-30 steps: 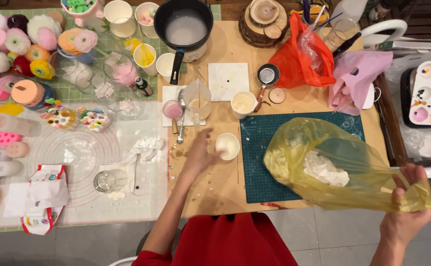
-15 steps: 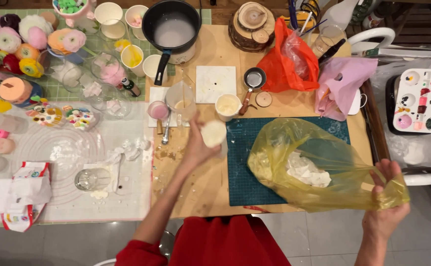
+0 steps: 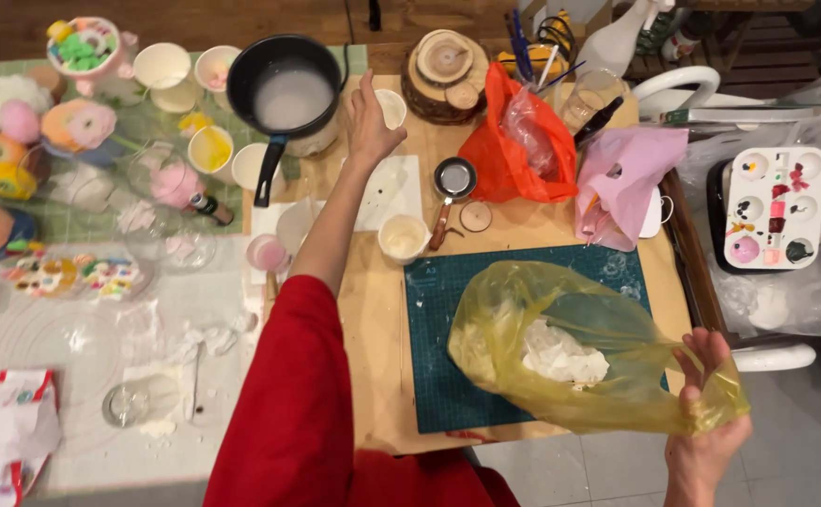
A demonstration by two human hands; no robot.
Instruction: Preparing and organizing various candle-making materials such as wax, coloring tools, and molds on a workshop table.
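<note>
We have our left hand (image 3: 370,117) stretched far up the table, fingers curled round a small white cup (image 3: 391,106), which sits in the grip at the thumb side, just to the right of the palm. The cup is upright, mouth up, its long axis roughly vertical, and it hangs beside the black pot (image 3: 288,94), whose rim lies just left of our knuckles, and near the stack of wood slices (image 3: 445,75) on the right. Whether the cup touches the tabletop we cannot tell.

Down at the near right corner, our right hand (image 3: 708,413) pinches the edge of the yellow plastic bag (image 3: 570,352), fingers closed on the film. The bag lies slumped across the green cutting mat (image 3: 438,347), its length running left from our fingers, with crumpled white paper (image 3: 560,355) showing through it.

So cup and bag are well apart: the cup far up and to the left, the bag low and to the right. A second cup (image 3: 403,237) stands between them, just above the mat's top left corner, nearer our left forearm.
</note>
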